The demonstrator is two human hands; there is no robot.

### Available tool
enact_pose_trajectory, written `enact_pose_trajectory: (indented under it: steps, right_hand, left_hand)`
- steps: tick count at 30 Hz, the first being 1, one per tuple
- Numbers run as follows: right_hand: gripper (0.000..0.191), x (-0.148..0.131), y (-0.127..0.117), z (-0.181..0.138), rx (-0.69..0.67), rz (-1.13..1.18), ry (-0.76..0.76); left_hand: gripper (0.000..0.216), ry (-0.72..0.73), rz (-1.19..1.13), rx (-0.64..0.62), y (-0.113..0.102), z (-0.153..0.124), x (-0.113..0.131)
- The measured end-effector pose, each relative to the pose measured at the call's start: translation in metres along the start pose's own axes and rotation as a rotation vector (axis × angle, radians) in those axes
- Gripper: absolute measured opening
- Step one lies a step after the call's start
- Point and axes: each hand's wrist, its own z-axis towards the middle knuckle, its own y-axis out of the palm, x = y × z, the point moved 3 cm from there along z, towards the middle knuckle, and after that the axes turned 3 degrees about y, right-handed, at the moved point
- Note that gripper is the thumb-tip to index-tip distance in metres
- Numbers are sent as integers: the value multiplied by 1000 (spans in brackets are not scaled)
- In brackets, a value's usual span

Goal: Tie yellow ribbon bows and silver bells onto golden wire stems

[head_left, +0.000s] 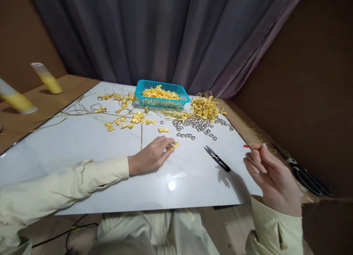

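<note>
My left hand rests low over the white board, its fingertips pinched on a small yellow ribbon bow. Raised near the board's right edge is my right hand, thumb and forefinger pressed together. Whatever they hold, perhaps something thin, is too fine to make out. Another yellow bow lies just beyond the left hand. Black thread snips lie on the board between my two hands. Many silver bead-like pieces are scattered behind them, a few in a short row.
A blue plastic basket of yellow bows stands at the back. Right of it sits a heap of bows on gold wires. Wired bows spread leftward. Black-handled scissors lie far right; two yellow-and-clear tubes stand left.
</note>
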Motion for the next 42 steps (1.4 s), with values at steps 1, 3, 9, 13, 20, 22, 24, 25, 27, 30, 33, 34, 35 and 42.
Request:
enact_pose_trajectory:
  steps: [1,3,9,13,20,22,24,25,27,30,33,34,35,42]
  right_hand:
    - [15,-1,-3,0,20,-8,4]
    - [15,-3,-10,0,58,-28,8]
    - [31,-6,7,0,-208,-541,129]
    - [34,7,57,3,-744,-1120,265]
    - [33,20,128,22,-1050,-1593,-10]
    - [30,21,136,25,-1064,-1587,-3]
    - [24,19,140,26,-1061,-1547,13]
    - [22,18,142,27,-1060,-1519,21]
    - [21,17,144,28,-1060,-1452,39]
    - [20,16,146,30,-1038,-1342,108]
    - [20,17,145,33,-990,-1290,137]
    - [19,18,145,34,-986,-1284,134]
    - [19,19,145,34,-989,-1283,129]
    - [21,24,149,36,-960,-1254,127]
  left_hand:
    - [19,2,1,-2,0,0,0]
    - [18,0,3,-6,1,0,-1]
    - [18,-3,3,-32,1,0,-1]
    - [16,20,16,-100,2,1,1]
    - [17,69,42,-143,3,1,3]
    - [18,76,45,-151,3,2,4]
    - [18,78,47,-153,3,2,4]
    - [18,76,46,-151,3,2,4]
    - [16,66,41,-152,3,2,4]
    - [15,52,22,-164,3,2,3]
    - [14,58,14,-161,3,1,3]
    - [14,60,14,-159,3,1,3]
    - [14,62,13,-158,3,1,3]
    - [15,62,14,-171,3,2,4]
